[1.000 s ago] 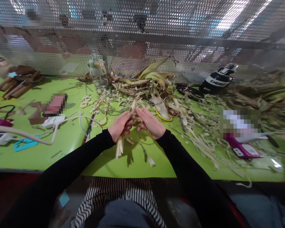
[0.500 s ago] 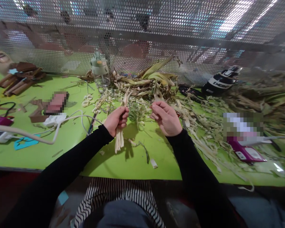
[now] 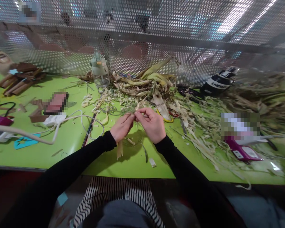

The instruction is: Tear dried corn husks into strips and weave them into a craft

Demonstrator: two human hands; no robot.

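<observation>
Right hand (image 3: 153, 125), pinched, has rejoined left hand (image 3: 122, 127) — which still clasps husk strips (image 3: 119, 150).

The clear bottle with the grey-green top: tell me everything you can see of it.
The clear bottle stands upright at the back of the green table, before the perforated screen. Its grey-green lid and collar carry a small yellow-orange mark; the see-through lower body looks like plastic or glass and shows a straw-like tube inside. Whether it holds liquid, I cannot tell. Plant scraps lie near its base. The left hand and right hand are both away from it.
</observation>
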